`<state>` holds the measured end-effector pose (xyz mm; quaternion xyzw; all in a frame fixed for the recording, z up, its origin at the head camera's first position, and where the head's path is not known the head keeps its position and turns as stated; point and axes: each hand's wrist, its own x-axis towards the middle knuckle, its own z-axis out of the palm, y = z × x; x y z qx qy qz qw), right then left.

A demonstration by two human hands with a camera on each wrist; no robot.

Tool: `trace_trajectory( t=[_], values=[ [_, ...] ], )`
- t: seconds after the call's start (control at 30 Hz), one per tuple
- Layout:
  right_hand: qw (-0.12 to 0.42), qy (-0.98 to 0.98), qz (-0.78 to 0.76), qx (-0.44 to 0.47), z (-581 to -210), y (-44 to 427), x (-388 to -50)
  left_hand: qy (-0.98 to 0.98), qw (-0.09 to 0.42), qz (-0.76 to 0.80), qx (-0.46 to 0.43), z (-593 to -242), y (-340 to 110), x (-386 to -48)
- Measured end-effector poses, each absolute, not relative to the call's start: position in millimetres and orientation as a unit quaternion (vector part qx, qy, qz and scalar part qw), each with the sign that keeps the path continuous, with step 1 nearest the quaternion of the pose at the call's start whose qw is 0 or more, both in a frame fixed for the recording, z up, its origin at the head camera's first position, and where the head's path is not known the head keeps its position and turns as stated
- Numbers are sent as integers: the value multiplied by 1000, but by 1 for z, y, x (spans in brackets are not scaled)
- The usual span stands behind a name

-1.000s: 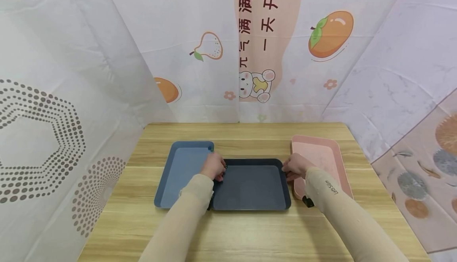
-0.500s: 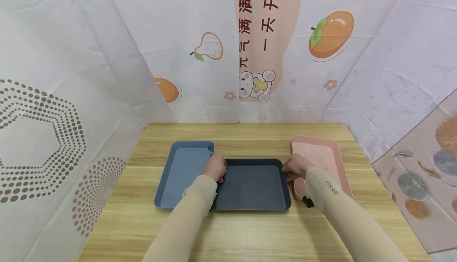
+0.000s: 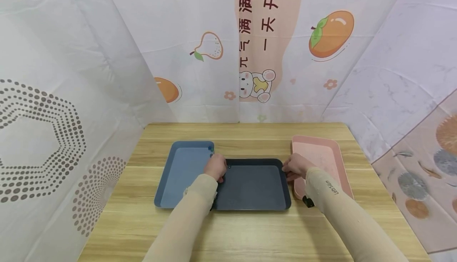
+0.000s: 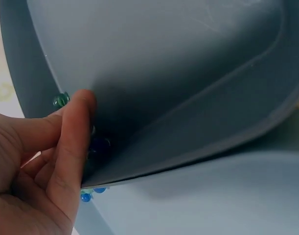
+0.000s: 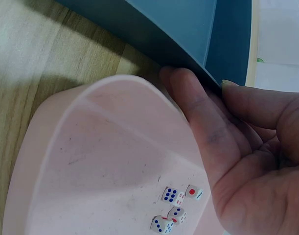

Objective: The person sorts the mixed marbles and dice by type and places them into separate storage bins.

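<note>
- Head view: a dark tray [image 3: 253,186] lies mid-surface [image 3: 250,234], between a blue tray [image 3: 185,171] toward the left edge and a pink tray [image 3: 319,155] toward the right edge.
- Head view: the left hand [image 3: 215,167] is at the dark tray's left end, next to the blue tray; the right hand [image 3: 297,167] is at its right end, next to the pink tray.
- Head view: a printed cloth [image 3: 171,12] hangs beyond the surface's far edge.
- Left wrist view: the left hand's thumb and fingers are close together at the dark tray's wall; whether they hold anything cannot be told. A green marble [image 4: 61,100] and a dark blue marble [image 4: 100,144] lie inside, near the fingers; brighter marbles [image 4: 85,197] show in the blue tray.
- Right wrist view: the right hand pinches the dark tray's rim. Four dice [image 5: 172,196] lie in the pink tray.
</note>
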<state>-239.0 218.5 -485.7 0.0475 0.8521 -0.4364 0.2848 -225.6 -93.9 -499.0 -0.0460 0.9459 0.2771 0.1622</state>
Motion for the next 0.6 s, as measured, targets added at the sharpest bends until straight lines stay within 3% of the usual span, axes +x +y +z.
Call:
trace_trajectory(
  t=[0.27, 0.6],
  values=[
    [288, 851, -439, 37, -483, 218, -236, 908, 183, 376, -20, -495, -106, -230],
    [287, 851, -439, 40, -480, 218, -235, 873, 143, 465, -25, -474, -121, -239]
  ],
)
